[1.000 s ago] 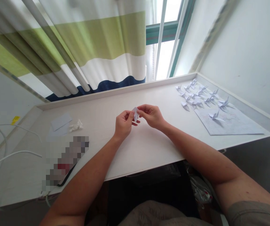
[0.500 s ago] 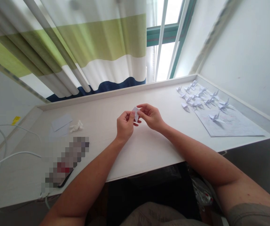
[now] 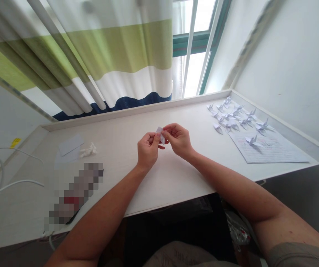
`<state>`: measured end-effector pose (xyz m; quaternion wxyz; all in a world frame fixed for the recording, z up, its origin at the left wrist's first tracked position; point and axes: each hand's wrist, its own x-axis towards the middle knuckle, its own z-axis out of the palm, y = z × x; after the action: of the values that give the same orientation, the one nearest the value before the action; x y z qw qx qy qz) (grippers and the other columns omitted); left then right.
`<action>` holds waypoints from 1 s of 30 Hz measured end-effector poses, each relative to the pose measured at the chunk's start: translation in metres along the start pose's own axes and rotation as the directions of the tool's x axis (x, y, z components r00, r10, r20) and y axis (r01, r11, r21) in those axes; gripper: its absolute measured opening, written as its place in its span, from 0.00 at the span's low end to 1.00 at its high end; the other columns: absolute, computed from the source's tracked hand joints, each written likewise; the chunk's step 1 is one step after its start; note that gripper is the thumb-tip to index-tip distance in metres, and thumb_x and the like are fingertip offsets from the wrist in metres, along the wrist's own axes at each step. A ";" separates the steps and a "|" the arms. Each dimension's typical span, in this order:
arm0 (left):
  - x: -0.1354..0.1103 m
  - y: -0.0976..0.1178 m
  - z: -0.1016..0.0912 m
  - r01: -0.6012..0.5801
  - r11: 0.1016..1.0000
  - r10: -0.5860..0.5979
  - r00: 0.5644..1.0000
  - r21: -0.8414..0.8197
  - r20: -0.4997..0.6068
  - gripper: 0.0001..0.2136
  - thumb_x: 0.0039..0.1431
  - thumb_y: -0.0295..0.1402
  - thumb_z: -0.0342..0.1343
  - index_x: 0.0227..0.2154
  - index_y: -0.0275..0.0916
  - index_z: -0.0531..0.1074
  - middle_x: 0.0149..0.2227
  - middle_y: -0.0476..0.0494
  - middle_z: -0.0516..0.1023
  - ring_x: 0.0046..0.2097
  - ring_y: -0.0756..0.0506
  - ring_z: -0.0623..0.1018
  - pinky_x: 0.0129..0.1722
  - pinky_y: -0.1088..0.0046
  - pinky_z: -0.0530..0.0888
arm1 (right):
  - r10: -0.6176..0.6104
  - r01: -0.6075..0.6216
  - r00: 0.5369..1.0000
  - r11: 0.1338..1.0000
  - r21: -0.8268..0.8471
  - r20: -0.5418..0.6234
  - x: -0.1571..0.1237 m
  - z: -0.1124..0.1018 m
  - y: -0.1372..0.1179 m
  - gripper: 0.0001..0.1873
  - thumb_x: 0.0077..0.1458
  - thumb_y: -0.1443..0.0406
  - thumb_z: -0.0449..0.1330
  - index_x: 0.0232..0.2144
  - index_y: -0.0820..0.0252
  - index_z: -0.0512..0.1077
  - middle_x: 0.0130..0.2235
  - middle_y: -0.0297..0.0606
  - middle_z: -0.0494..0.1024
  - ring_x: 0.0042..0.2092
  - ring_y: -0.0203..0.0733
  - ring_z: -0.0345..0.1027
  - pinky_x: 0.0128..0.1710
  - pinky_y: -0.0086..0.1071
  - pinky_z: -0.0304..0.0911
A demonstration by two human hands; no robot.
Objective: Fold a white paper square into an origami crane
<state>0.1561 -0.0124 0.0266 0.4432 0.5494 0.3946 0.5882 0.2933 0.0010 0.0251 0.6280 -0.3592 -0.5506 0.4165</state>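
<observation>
A small folded piece of white paper point(image 3: 160, 134) is pinched between both hands above the middle of the white desk point(image 3: 176, 174). My left hand point(image 3: 147, 151) grips its lower left side with thumb and fingers closed. My right hand point(image 3: 178, 140) pinches its right edge from the other side. Several finished white paper cranes point(image 3: 233, 118) stand in a cluster at the desk's far right.
A lined sheet of paper point(image 3: 267, 148) lies at the right with one crane point(image 3: 251, 140) on it. White paper squares point(image 3: 70, 145) and a crumpled scrap point(image 3: 89, 150) lie at the left, near white cables point(image 3: 6, 185). A striped curtain point(image 3: 92, 63) and a window point(image 3: 198, 48) are behind.
Both hands stay together on the folded paper with only small finger shifts. The view has tilted slightly.
</observation>
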 end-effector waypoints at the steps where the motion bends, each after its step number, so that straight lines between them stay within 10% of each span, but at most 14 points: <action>1: 0.000 0.001 0.001 0.003 1.000 -0.003 1.000 -0.002 -0.003 0.23 0.62 0.56 0.64 0.35 0.37 0.75 0.30 0.44 0.83 0.33 0.43 0.86 0.28 0.70 0.83 | -0.002 0.002 1.000 1.000 -0.001 -0.007 0.000 0.001 0.000 0.26 0.52 0.42 0.72 0.36 0.56 0.74 0.28 0.31 0.77 0.29 0.37 0.72 0.29 0.33 0.72; 30: -0.002 0.005 0.006 -0.058 0.998 0.058 0.997 0.000 -0.048 0.22 0.62 0.56 0.65 0.33 0.38 0.75 0.28 0.46 0.83 0.31 0.45 0.85 0.26 0.71 0.82 | -0.047 0.049 0.996 0.998 0.027 -0.078 -0.004 0.008 -0.002 0.26 0.55 0.43 0.72 0.35 0.53 0.66 0.30 0.29 0.72 0.29 0.36 0.69 0.28 0.33 0.68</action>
<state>0.1613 -0.0163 0.0310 0.4168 0.5462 0.3887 0.6139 0.2851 -0.0036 0.0265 0.6638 -0.3527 -0.5281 0.3950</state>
